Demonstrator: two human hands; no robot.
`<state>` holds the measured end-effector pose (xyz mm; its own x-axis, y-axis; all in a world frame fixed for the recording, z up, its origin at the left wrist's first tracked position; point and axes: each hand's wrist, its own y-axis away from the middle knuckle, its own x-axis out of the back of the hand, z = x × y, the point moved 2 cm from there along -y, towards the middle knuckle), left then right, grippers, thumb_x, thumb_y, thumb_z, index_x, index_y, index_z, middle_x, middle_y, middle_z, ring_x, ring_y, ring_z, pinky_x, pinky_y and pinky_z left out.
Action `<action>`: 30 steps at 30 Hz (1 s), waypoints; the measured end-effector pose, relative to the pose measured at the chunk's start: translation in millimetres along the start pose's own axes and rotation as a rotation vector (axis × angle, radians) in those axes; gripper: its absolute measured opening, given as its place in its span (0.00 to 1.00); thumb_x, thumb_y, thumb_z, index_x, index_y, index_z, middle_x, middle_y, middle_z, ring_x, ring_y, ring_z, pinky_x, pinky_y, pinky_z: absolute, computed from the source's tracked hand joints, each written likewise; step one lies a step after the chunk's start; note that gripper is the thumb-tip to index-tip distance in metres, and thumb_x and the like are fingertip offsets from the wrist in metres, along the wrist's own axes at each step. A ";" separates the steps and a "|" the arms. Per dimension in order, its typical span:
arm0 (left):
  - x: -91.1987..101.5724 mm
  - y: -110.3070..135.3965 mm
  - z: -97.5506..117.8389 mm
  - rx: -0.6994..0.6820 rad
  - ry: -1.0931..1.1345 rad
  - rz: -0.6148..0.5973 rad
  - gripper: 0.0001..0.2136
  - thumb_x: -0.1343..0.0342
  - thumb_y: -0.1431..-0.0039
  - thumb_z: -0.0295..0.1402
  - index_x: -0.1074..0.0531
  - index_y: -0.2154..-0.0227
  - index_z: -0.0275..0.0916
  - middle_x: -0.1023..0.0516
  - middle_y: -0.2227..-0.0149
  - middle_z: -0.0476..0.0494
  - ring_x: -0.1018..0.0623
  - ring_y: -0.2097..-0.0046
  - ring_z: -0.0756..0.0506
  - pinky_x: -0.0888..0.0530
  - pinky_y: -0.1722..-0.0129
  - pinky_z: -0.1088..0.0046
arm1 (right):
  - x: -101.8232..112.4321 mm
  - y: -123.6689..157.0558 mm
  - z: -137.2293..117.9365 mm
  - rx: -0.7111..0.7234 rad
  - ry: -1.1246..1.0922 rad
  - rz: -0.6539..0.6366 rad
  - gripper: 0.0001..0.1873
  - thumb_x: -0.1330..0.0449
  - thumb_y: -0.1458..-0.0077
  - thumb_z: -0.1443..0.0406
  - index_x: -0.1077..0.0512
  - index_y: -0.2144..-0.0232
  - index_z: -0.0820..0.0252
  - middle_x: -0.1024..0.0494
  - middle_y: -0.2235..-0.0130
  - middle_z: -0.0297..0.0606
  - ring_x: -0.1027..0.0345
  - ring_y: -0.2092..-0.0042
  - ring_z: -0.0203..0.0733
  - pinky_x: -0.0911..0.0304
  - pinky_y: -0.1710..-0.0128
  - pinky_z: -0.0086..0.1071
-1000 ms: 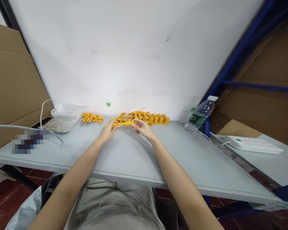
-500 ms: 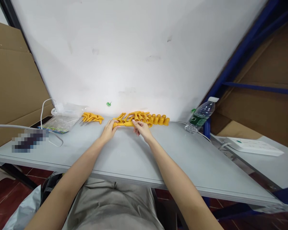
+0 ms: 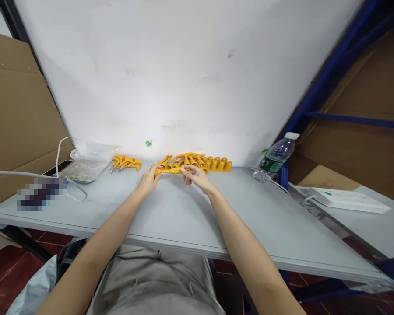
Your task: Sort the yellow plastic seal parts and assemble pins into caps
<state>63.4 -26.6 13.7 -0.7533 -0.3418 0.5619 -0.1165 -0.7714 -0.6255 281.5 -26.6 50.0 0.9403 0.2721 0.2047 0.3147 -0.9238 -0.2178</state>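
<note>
A slender yellow plastic piece with a ribbed left part (image 3: 171, 170) lies sideways between my hands. My left hand (image 3: 147, 181) is closed around its left end. At its right end, the thumb and fingertips of my right hand (image 3: 198, 178) pinch it. Just behind, several yellow plastic pieces with flared ends (image 3: 188, 158) lie in a cluster, partly hidden by the fingers. Yellow cup-shaped pieces (image 3: 220, 165) stand in rows to the right. Left of my left hand is a pile of yellow handles with metal tips (image 3: 127, 161).
A plastic bottle (image 3: 276, 159) leans at the table's back right, near a white power strip (image 3: 350, 200). Clear plastic bags (image 3: 88, 168), a white cable (image 3: 80, 192) and a blurred-out dark item (image 3: 41, 193) are at the left. A white panel (image 3: 184, 78) rises behind the table.
My right hand has shifted slightly to the right along the yellow piece, its wrist a little further out. My left hand stays in place.
</note>
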 end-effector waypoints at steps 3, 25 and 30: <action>1.8 0.5 2.3 -0.017 -0.026 0.013 0.08 0.46 0.38 0.33 0.33 0.56 0.41 0.25 0.54 0.42 0.24 0.58 0.45 0.27 0.58 0.68 | -6.8 0.5 -2.2 -0.017 0.032 0.085 0.27 0.39 0.53 0.41 0.35 0.74 0.58 0.30 0.85 0.29 0.47 0.87 0.29 0.52 0.85 0.26; 1.5 1.2 3.6 -0.044 -0.042 0.043 0.09 0.45 0.38 0.32 0.32 0.56 0.41 0.26 0.55 0.41 0.25 0.52 0.43 0.28 0.54 0.66 | -29.0 0.0 4.4 -0.352 -0.231 0.241 0.29 0.43 0.50 0.39 0.41 0.82 0.55 0.44 0.89 0.27 0.58 0.86 0.27 0.63 0.89 0.24; -0.9 -0.4 -0.2 -0.005 -0.016 0.034 0.09 0.46 0.38 0.33 0.33 0.56 0.41 0.26 0.54 0.41 0.25 0.53 0.43 0.28 0.55 0.66 | -22.1 0.4 2.2 -0.314 -0.179 0.235 0.29 0.44 0.49 0.38 0.36 0.77 0.57 0.37 0.87 0.31 0.52 0.87 0.29 0.61 0.89 0.25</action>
<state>64.0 -25.9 13.3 -0.7467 -0.3762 0.5486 -0.0945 -0.7564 -0.6473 261.1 -32.4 43.2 0.9981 0.0613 0.0098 0.0605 -0.9959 0.0679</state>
